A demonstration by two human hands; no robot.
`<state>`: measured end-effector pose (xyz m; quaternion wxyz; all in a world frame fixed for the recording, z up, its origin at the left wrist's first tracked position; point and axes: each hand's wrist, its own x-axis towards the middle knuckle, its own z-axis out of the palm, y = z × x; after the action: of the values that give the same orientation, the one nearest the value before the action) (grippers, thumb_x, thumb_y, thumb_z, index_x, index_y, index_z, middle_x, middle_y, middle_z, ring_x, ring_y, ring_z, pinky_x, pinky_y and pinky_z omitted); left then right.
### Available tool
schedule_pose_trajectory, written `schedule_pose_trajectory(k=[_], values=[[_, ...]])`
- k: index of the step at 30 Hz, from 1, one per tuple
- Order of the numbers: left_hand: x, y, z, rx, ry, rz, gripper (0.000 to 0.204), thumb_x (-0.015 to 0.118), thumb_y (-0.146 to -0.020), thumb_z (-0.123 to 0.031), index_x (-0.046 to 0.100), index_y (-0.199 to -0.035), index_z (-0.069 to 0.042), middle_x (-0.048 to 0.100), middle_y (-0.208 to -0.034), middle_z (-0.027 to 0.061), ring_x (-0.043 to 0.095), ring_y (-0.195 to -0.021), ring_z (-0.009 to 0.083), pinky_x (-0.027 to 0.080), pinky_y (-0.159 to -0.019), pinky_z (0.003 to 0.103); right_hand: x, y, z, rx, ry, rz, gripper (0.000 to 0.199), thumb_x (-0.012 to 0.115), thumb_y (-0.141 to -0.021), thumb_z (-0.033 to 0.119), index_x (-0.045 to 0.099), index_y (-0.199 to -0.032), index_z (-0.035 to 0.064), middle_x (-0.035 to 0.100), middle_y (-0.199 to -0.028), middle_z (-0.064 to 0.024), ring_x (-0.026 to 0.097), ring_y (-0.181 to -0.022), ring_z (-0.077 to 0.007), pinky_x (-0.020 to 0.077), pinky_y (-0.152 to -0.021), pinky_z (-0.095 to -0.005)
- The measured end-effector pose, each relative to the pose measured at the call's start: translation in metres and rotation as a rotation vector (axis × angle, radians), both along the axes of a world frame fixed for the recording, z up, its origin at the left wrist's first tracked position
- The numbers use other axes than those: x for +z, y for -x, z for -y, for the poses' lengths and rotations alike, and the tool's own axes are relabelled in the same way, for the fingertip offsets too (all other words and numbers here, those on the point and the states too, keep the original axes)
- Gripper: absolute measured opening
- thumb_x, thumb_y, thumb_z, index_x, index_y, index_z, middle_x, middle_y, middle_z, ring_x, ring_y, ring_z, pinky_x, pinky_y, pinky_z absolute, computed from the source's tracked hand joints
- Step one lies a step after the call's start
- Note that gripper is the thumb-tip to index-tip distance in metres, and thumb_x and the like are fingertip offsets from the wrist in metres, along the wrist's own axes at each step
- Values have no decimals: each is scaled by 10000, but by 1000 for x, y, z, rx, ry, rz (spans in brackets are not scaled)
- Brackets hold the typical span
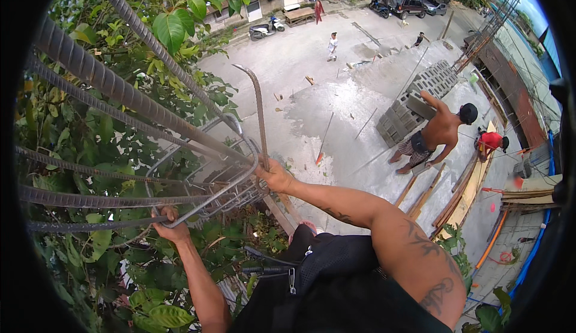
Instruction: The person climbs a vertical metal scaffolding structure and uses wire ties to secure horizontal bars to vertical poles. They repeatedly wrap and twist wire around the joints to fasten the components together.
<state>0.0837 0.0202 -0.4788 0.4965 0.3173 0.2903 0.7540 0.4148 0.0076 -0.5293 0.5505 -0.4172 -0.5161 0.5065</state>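
Note:
A column cage of several long ribbed steel bars (120, 97) fills the left side, with rectangular steel stirrups stacked around the bars lower down. My left hand (173, 227) is closed at the near left corner of the top stirrup (207, 210), beside a bar. At the stirrup's right corner my right hand (276, 176) is closed too, close to a thick bar; its fingertips are partly hidden. A hooked bar (260, 105) rises just above my right hand. My tattooed right arm reaches across from the lower right.
Leafy branches (90, 261) crowd the cage. Far below, a shirtless worker (435, 130) stands by stacked hollow blocks (414, 105), and a person in red (492, 141) is near long planks (468, 198). A black bag (324, 261) hangs at my front. Parked vehicles (405, 2) stand beyond.

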Motion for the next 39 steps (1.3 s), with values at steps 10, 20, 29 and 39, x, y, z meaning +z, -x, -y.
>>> schedule_pose_trajectory(k=[10,20,29,39], values=[[6,-5,0,90,12,-87,414,343,-958,-365,547,-915,-7,396,-523,12,296,-487,103,241,-497,270,-3,11,-4,34,5,-171,279,532,-938,312,537,-1007,42,505,-786,26,434,-732,-81,384,-679,-239],[-28,-14,-6,34,-381,-226,817,486,-870,-574,368,-1247,141,410,-750,12,349,-661,71,258,-573,209,-24,2,-19,64,-238,-192,368,519,-934,331,535,-1040,-21,521,-810,-40,467,-742,-122,379,-669,-270],[-58,-10,-15,35,-565,-392,584,415,-943,-411,477,-1097,149,410,-737,26,338,-628,92,290,-600,240,-71,5,-46,125,-712,-356,372,447,-952,225,490,-1126,-101,409,-741,-28,355,-681,-110,333,-625,-252],[-69,-4,-29,31,-671,-392,528,517,-900,-501,540,-929,25,430,-636,-46,369,-510,33,302,-477,196,-81,10,-51,-8,-706,-336,287,495,-940,197,534,-1070,-56,451,-700,-8,439,-599,-109,390,-530,-225]])
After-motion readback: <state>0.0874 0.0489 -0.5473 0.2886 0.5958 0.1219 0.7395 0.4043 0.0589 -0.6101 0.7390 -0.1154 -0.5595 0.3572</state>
